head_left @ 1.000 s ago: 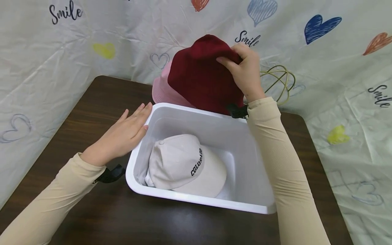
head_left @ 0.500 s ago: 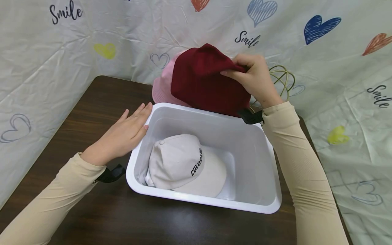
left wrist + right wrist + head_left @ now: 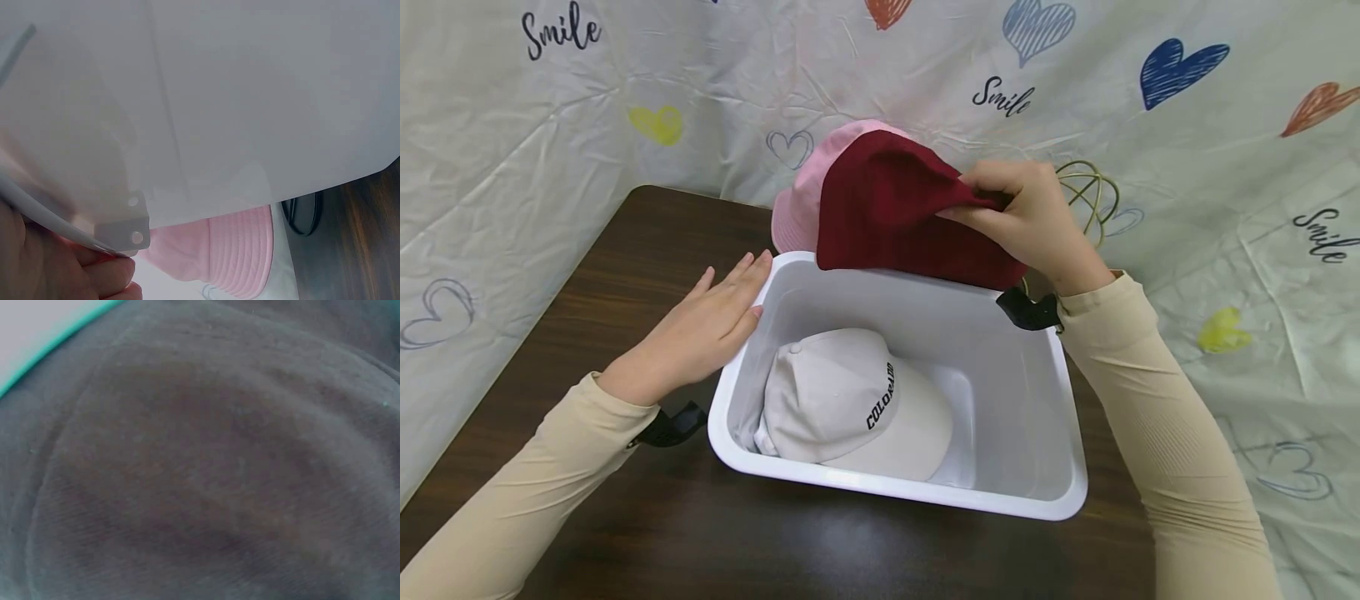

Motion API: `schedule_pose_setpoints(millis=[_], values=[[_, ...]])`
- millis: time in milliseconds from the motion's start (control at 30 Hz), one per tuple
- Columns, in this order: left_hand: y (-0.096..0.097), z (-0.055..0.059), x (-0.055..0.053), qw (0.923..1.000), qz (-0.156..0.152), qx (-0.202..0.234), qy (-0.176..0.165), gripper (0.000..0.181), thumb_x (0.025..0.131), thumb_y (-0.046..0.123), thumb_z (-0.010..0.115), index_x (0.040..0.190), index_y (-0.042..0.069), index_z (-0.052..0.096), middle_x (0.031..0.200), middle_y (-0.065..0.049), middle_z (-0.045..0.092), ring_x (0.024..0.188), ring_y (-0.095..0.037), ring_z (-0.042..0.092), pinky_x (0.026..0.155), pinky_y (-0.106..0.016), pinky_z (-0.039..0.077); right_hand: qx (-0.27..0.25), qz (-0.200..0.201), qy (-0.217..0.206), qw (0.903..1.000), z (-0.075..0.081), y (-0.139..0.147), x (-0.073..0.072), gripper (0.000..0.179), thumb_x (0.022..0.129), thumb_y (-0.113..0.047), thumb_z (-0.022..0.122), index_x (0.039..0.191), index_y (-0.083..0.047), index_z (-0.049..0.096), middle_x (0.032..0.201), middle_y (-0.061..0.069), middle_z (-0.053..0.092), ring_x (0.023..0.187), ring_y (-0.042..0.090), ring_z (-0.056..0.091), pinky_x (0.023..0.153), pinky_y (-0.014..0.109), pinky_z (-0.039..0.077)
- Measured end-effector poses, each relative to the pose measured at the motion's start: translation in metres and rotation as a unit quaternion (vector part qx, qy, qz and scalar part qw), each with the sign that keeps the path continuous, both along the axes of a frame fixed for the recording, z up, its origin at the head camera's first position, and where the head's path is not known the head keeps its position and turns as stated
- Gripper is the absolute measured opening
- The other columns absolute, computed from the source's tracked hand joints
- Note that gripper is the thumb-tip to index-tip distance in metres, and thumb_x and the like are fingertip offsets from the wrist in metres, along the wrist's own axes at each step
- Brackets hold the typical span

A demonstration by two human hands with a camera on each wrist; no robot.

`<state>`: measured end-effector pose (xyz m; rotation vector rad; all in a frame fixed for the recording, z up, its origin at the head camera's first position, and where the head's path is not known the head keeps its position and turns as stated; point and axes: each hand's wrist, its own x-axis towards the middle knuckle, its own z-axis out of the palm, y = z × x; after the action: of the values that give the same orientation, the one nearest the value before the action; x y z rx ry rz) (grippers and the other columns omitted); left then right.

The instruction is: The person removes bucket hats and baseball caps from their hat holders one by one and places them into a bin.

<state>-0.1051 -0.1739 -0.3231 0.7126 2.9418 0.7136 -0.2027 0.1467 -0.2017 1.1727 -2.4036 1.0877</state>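
Note:
A dark red hat (image 3: 887,212) hangs over the far rim of a white plastic bin (image 3: 895,490). My right hand (image 3: 1026,221) pinches its upper right part between thumb and fingers. Cloth fills nearly the whole right wrist view. Inside the bin, toward the left, lies an off-white baseball cap (image 3: 842,400) with COLORADO lettering, its brim pointing right. My left hand (image 3: 700,329) rests on the bin's left rim with straight fingers. From below, the left wrist view shows the bin's outer wall (image 3: 250,112) and the fingertips (image 3: 112,275) at its rim.
A pink hat (image 3: 808,196) sits behind the bin, partly covered by the red one. Gold wire loops (image 3: 1093,200) stand at the back right, before a printed curtain (image 3: 572,100). Everything is on a dark wooden table (image 3: 625,267).
My right hand has come down and to the right with the red hat, nearer the bin's far rim. More of the pink hat shows. The left hand has stayed still.

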Motion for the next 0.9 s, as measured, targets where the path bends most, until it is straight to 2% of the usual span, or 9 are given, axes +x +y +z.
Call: schedule_pose_setpoints(millis=[233,333,467,600,733,900], values=[[0.0,-0.001,0.0,1.0,-0.002,0.0,-0.002,0.058,0.102,0.022,0.034,0.15,0.001,0.009,0.155,-0.015,0.016,0.143,-0.029,0.011,0.11,-0.059,0.007,0.027,-0.033,0.007,0.9991,-0.012,0.0,0.011,0.006,0.075,-0.002,0.077,0.08,-0.002,0.073,0.073,0.002,0.065,0.065,0.004,0.051,0.06,0.016,0.041],[0.0,-0.001,0.0,1.0,0.0,0.001,-0.003,0.058,0.102,0.022,0.034,0.151,0.001,0.009,0.155,-0.015,0.017,0.143,-0.029,0.011,0.11,-0.059,0.007,0.051,-0.038,0.022,0.9977,-0.016,-0.002,0.016,0.008,0.074,-0.001,0.078,0.075,-0.003,0.07,0.065,0.002,0.06,0.06,0.006,0.046,0.057,0.016,0.037],[0.0,0.001,0.0,1.0,0.002,0.001,-0.005,0.058,0.102,0.022,0.034,0.151,0.002,0.009,0.155,-0.015,0.016,0.143,-0.029,0.01,0.11,-0.06,0.007,0.074,-0.04,0.033,0.9959,-0.017,-0.006,0.02,0.019,0.075,-0.003,0.078,0.065,-0.006,0.062,0.055,-0.001,0.046,0.055,0.009,0.038,0.053,0.018,0.03],[0.0,0.002,0.0,1.0,0.003,0.002,-0.007,0.059,0.102,0.022,0.034,0.151,0.002,0.009,0.155,-0.014,0.016,0.143,-0.029,0.01,0.11,-0.059,0.007,0.072,-0.041,-0.028,0.9961,-0.015,-0.008,0.022,0.009,0.077,-0.006,0.078,0.073,-0.006,0.069,0.062,0.0,0.057,0.061,0.009,0.045,0.057,0.018,0.036],[0.001,0.002,0.001,1.0,0.002,0.002,-0.006,0.058,0.102,0.022,0.034,0.151,0.002,0.01,0.155,-0.014,0.017,0.143,-0.029,0.011,0.109,-0.06,0.008,0.081,-0.014,-0.115,0.99,-0.014,-0.006,0.024,0.006,0.078,-0.005,0.076,0.083,-0.005,0.073,0.072,0.002,0.066,0.069,0.01,0.053,0.061,0.019,0.043],[0.001,0.002,0.001,1.0,0.002,0.004,-0.009,0.058,0.102,0.022,0.034,0.151,0.003,0.009,0.155,-0.014,0.017,0.143,-0.03,0.011,0.11,-0.059,0.007,0.111,0.028,-0.162,0.98,-0.018,-0.004,0.025,0.005,0.08,-0.006,0.074,0.084,-0.008,0.074,0.07,-0.002,0.065,0.069,0.012,0.053,0.061,0.021,0.044]])
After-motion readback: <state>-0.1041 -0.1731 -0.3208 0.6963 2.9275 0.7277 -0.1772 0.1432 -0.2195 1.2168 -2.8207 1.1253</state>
